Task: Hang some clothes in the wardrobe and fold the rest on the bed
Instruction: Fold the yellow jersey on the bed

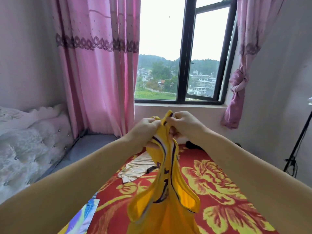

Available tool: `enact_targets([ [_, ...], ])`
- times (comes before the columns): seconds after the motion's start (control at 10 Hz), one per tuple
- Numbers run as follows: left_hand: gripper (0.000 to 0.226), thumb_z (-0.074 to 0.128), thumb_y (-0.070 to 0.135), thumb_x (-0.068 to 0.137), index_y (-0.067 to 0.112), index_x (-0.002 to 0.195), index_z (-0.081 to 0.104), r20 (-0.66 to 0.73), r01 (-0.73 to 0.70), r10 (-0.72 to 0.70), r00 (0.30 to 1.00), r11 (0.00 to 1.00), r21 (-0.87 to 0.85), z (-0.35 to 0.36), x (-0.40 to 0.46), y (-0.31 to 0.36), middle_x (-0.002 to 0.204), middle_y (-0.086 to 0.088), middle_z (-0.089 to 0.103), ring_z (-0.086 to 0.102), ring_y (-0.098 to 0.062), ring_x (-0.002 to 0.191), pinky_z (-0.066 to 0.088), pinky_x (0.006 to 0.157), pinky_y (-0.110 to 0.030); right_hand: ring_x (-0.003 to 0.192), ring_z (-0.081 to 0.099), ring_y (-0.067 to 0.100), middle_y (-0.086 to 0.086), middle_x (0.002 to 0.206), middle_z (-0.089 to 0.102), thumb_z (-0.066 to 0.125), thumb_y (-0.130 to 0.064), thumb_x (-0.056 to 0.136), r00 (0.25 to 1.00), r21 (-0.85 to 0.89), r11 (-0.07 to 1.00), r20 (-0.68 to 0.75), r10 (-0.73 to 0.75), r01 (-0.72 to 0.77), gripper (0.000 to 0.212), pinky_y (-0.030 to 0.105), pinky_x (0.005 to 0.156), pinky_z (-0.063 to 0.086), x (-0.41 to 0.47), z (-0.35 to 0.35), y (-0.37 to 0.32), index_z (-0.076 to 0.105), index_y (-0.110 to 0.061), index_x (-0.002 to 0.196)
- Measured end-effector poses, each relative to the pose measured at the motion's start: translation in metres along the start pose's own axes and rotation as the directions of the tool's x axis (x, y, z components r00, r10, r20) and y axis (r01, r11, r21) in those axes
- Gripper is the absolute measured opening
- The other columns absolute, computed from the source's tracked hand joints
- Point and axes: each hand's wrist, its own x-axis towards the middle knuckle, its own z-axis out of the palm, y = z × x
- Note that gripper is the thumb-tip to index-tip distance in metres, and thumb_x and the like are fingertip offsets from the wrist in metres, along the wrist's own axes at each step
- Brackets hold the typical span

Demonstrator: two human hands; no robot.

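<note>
— Two hands are up in front of the window, and both are on the same yellow jersey (166, 188).

— Where do they hold it?

— Right at the top. The left hand (146, 128) has its fingers curled round one shoulder strap. The right hand (181, 123) pinches the other strap, thumb and fingers tight together on the cloth. The two hands nearly touch.

— And the rest of the shirt?

— It hangs down from the hands toward six o'clock, all bunched and twisted. It has purple and white trim. The bottom part drops out of sight, so I cannot tell if it touches the bed (219, 191).

— What step is this, do you think?

— I think the person is sorting out the straps, finding which way the shirt goes. It is not folded yet and not on a hanger. I see no hanger and no wardrobe from here.

— So what comes next?

— My guess: pull the hands apart so the shirt opens flat. Then lay it on the red and yellow cover to fold it, or carry it off to hang.

— Is there room on the bed?

— Some. A pale beige garment (135, 169) lies at about ten o'clock from the jersey, and a blue patterned cloth (87, 215) sits at about eight o'clock, by the edge.
</note>
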Motion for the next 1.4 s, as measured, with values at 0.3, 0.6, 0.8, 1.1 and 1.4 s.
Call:
enact_targets([
  [0.3, 0.025, 0.043, -0.003, 0.095, 0.008, 0.098, 0.066, 0.186, -0.122, 0.126, 0.974, 0.992, -0.035, -0.006, -0.003, 0.024, 0.095, -0.013, 0.07, 0.071, -0.02, 0.083, 0.059, 0.064, -0.028, 0.094, 0.066, 0.024, 0.004, 0.099, 0.066, 0.056, -0.043, 0.092, 0.937, -0.192, 0.966, 0.334, -0.099, 0.17, 0.022, 0.042, 0.085, 0.056, -0.004, -0.023, -0.011, 0.057, -0.027, 0.107],
  [0.6, 0.083, 0.077, 0.039, 0.076, 0.027, 0.144, 0.031, 0.232, -0.392, 0.337, 0.912, 0.556, 0.733, -0.033, 0.02, 0.007, 0.142, -0.004, 0.04, 0.036, -0.02, 0.127, 0.031, 0.104, -0.043, 0.07, 0.053, 0.013, -0.001, 0.074, 0.055, 0.043, -0.001, 0.095, 0.933, -0.113, 0.963, 0.297, -0.202, 0.245, 0.02, 0.03, 0.066, 0.044, -0.009, -0.04, -0.009, 0.056, -0.015, 0.09],
  [0.8, 0.039, 0.073, 0.024, 0.075, 0.0, 0.104, 0.065, 0.44, -0.189, 0.037, 0.897, 0.933, 0.308, -0.06, 0.029, 0.013, 0.093, -0.017, 0.067, 0.064, -0.029, 0.084, 0.054, 0.077, -0.038, 0.076, 0.052, 0.016, 0.006, 0.086, 0.055, 0.036, -0.019, 0.104, 0.962, -0.041, 0.987, 0.233, -0.142, 0.155, 0.024, 0.031, 0.072, 0.043, -0.021, -0.03, -0.001, 0.057, -0.007, 0.103],
  [1.1, 0.051, 0.081, 0.049, 0.07, 0.024, 0.113, 0.068, 0.48, -0.118, -0.152, 0.864, 0.865, 0.487, -0.071, 0.061, 0.018, 0.114, -0.006, 0.068, 0.066, -0.031, 0.102, 0.054, 0.087, -0.051, 0.059, 0.05, -0.003, -0.012, 0.079, 0.055, 0.062, -0.013, 0.082, 0.91, -0.512, 0.799, 0.402, -0.102, 0.316, 0.033, 0.017, 0.053, 0.04, -0.019, -0.045, 0.006, 0.047, -0.027, 0.108],
  [1.4, 0.015, 0.069, 0.038, 0.082, 0.027, 0.075, 0.062, 0.26, -0.181, -0.135, 0.956, 0.426, 0.886, -0.052, 0.145, -0.03, 0.08, 0.002, 0.064, 0.061, -0.019, 0.072, 0.051, 0.064, -0.031, 0.077, 0.054, 0.019, 0.003, 0.078, 0.06, 0.057, 0.001, 0.09, 0.946, -0.528, 0.841, 0.317, 0.066, 0.118, 0.03, 0.033, 0.075, 0.044, 0.076, -0.041, 0.087, 0.069, -0.019, 0.07],
])
